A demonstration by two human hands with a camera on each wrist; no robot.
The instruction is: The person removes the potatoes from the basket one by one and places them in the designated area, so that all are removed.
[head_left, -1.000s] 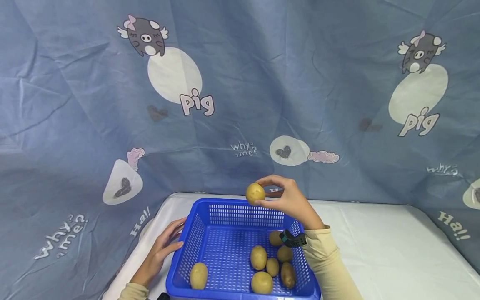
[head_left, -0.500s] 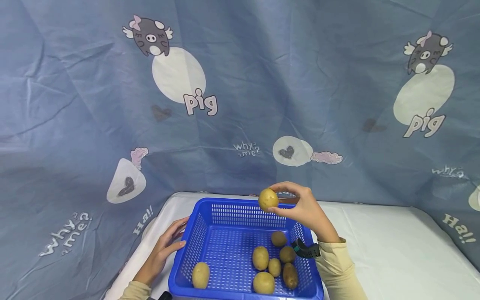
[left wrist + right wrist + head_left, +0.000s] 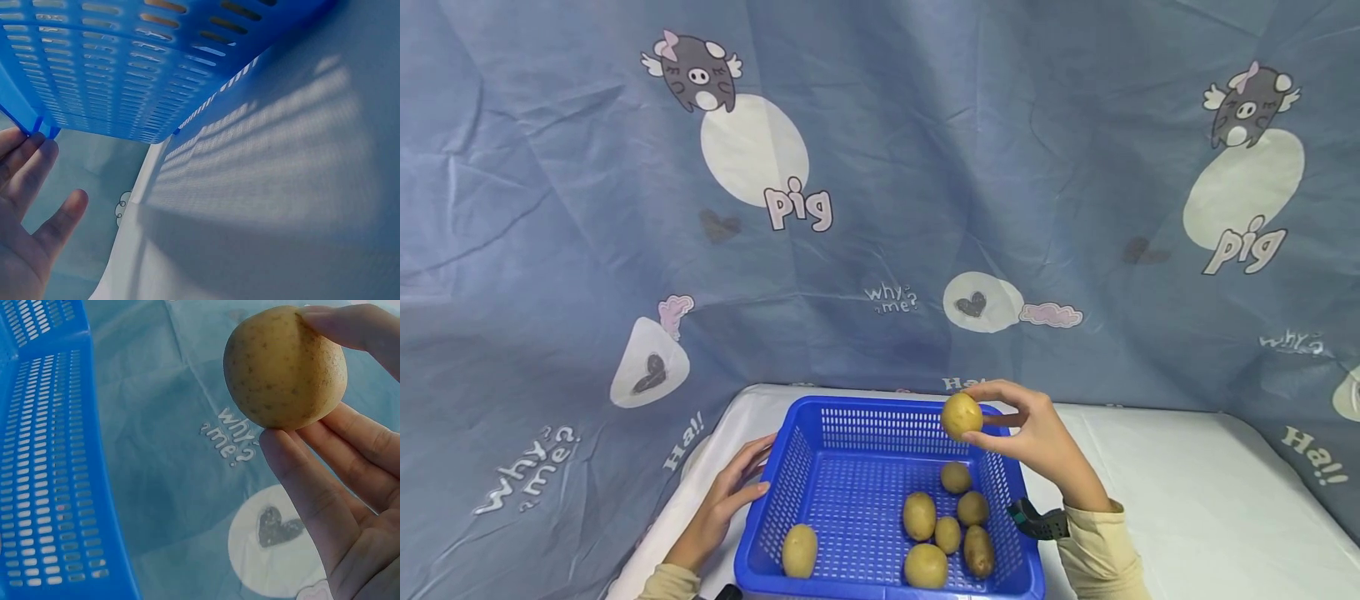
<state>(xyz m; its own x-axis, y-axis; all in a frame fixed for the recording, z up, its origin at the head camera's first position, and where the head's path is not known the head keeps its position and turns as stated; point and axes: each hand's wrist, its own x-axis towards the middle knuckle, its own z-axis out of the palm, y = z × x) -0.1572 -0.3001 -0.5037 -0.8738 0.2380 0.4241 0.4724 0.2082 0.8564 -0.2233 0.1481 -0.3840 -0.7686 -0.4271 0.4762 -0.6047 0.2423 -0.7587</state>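
Note:
My right hand (image 3: 1037,429) pinches a round yellow potato (image 3: 961,417) between thumb and fingertips, raised over the far right corner of a blue plastic basket (image 3: 850,593). In the right wrist view the brown-speckled potato (image 3: 281,369) shows large, with the fingers (image 3: 319,494) beneath it. At the basket's left side, my left hand (image 3: 722,500) lies with its fingertips against the rim; the left wrist view shows these fingers fairly straight at the rim's edge. Inside the basket, several potatoes (image 3: 919,517) sit toward the right, and a single potato (image 3: 800,550) lies at the near left.
The basket stands on a white-covered table (image 3: 1157,492), which extends to the right. Behind it hangs a blue cloth (image 3: 880,200) printed with pigs and lettering. A black band (image 3: 1037,521) circles the right wrist.
My right hand has carried the potato to the right and slightly lower, toward the basket's far right corner. The left hand stays at the rim, and the potatoes in the basket keep their places.

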